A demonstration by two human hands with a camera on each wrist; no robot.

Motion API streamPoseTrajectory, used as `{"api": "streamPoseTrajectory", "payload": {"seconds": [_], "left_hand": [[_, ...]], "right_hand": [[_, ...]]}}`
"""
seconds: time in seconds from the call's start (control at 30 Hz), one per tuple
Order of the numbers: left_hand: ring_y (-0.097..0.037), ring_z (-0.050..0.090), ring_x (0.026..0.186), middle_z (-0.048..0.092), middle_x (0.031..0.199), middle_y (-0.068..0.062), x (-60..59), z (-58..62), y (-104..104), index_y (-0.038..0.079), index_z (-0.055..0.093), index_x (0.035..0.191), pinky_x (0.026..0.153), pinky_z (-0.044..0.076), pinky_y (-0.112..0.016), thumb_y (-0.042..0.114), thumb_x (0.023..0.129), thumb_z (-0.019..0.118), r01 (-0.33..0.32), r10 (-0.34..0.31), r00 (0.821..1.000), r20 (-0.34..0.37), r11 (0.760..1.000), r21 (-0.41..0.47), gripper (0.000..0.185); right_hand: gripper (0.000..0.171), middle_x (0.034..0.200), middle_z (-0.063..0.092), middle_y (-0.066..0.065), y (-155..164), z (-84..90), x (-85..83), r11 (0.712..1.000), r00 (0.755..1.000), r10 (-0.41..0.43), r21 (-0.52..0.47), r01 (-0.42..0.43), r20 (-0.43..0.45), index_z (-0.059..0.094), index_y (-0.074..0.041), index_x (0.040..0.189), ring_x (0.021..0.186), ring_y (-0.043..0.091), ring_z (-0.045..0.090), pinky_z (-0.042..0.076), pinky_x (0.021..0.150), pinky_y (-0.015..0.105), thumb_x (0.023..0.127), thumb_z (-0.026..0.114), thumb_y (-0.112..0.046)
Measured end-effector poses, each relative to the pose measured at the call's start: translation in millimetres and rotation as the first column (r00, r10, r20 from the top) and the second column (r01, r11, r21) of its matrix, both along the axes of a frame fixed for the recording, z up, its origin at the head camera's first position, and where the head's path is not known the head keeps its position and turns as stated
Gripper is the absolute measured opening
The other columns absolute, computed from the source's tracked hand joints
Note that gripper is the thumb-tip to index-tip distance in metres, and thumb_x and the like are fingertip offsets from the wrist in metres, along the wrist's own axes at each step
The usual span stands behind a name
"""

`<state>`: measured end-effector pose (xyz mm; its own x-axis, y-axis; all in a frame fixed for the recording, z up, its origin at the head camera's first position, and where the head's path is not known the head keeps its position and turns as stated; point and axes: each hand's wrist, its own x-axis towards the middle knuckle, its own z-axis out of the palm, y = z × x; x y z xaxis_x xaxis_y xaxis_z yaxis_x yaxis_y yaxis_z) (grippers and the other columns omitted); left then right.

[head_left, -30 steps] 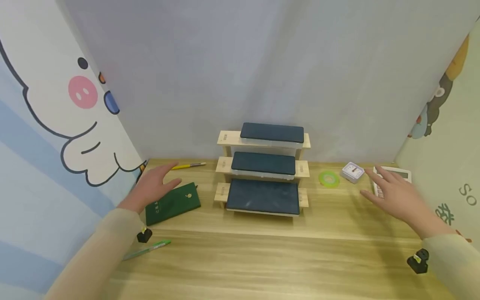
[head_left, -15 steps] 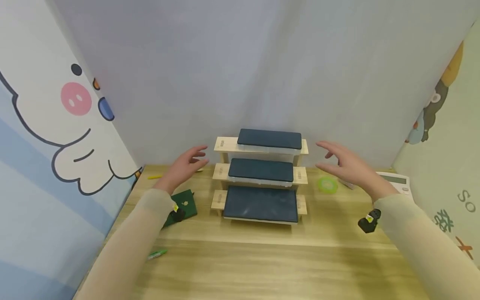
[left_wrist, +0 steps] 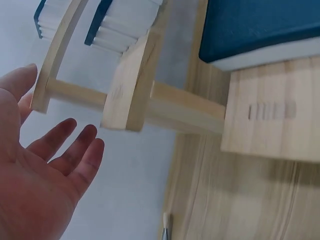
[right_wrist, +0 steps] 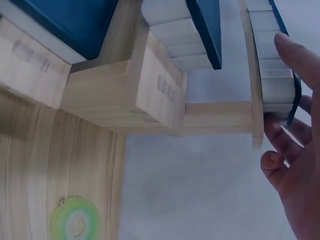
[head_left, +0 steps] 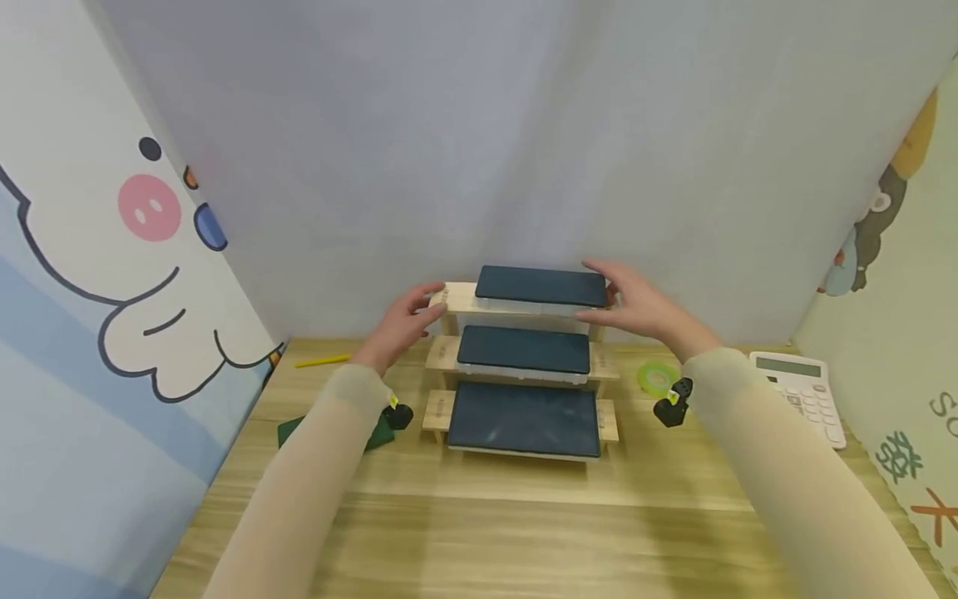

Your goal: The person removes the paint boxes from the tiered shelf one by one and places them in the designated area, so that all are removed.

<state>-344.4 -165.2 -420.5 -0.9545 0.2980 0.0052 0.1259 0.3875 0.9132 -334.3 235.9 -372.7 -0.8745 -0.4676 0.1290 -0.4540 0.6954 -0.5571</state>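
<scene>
A three-tier wooden stand (head_left: 441,353) carries a dark-lidded box on each step. The top box (head_left: 540,285) has a dark blue lid and ribbed, whitish sides. My right hand (head_left: 636,301) holds this box by its right end, thumb in front and fingers curled behind; the right wrist view shows the thumb over the ribbed side (right_wrist: 272,60). At the top step's left end, my left hand (head_left: 400,326) has its thumb and index finger on either side of the board end (left_wrist: 41,100), with the other fingers relaxed below. The middle box (head_left: 524,349) and wider bottom box (head_left: 524,418) rest on the lower steps.
Behind the stand hangs a pale grey curtain (head_left: 374,166). A green notebook (head_left: 380,436), partly under my left sleeve, and a yellow brush (head_left: 322,361) lie left on the wooden table (head_left: 516,541). To the right are a green tape roll (head_left: 655,378) and a white calculator (head_left: 812,399).
Both hands have moved inward from the table's sides to the ends of the top step. My right hand has come around the top box's end. The boxes remain on their steps.
</scene>
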Motion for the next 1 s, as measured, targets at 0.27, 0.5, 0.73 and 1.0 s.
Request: {"api": "streamPoseTrajectory", "payload": {"seconds": [0.27, 0.5, 0.73, 1.0], "left_hand": [[-0.031, 0.032, 0.153, 0.026, 0.170, -0.004, 3.2, 0.3, -1.4, 0.020, 0.045, 0.159, 0.116, 0.039, -0.052, 0.034, 0.108, 0.061, -0.052, 0.051, 0.999, 0.012, 0.995, 0.091, 0.055], [-0.028, 0.043, 0.146, 0.030, 0.169, -0.003, 5.6, -5.4, -4.6, 0.022, 0.049, 0.157, 0.111, 0.046, -0.051, 0.035, 0.106, 0.064, -0.074, 0.071, 0.997, 0.025, 0.987, 0.145, 0.055], [-0.031, 0.045, 0.144, 0.028, 0.169, -0.004, 9.9, -2.1, -2.6, 0.020, 0.049, 0.157, 0.111, 0.045, -0.054, 0.034, 0.106, 0.065, -0.061, 0.059, 0.998, 0.016, 0.987, 0.151, 0.055], [-0.032, 0.048, 0.141, 0.032, 0.167, -0.004, 7.1, -3.4, -3.9, 0.019, 0.049, 0.157, 0.111, 0.044, -0.055, 0.032, 0.106, 0.065, -0.060, 0.059, 0.998, 0.014, 0.988, 0.144, 0.054]], "right_hand": [[0.088, 0.141, 0.053, 0.021, -14.9, -4.9, -15.5, 1.000, 0.998, -0.014, -0.023, 0.016, 0.063, 0.035, -0.001, 0.161, 0.099, 0.031, 0.053, 0.045, 0.088, 0.047, 0.094, 0.081, -0.033], [0.086, 0.097, 0.062, 0.013, -17.6, -3.4, -16.9, 0.996, 0.993, -0.059, -0.055, 0.064, 0.103, 0.044, -0.004, 0.157, 0.081, 0.027, 0.052, 0.042, 0.073, 0.040, 0.089, 0.086, -0.036], [0.085, 0.097, 0.065, 0.012, -17.3, -0.7, -16.3, 0.995, 0.990, -0.076, -0.051, 0.082, 0.117, 0.048, -0.003, 0.154, 0.078, 0.025, 0.053, 0.044, 0.070, 0.038, 0.087, 0.088, -0.036], [0.082, 0.091, 0.062, 0.011, -16.7, -0.5, -14.9, 0.995, 0.991, -0.079, -0.049, 0.084, 0.107, 0.049, -0.004, 0.154, 0.077, 0.026, 0.050, 0.041, 0.068, 0.038, 0.088, 0.086, -0.036]]}}
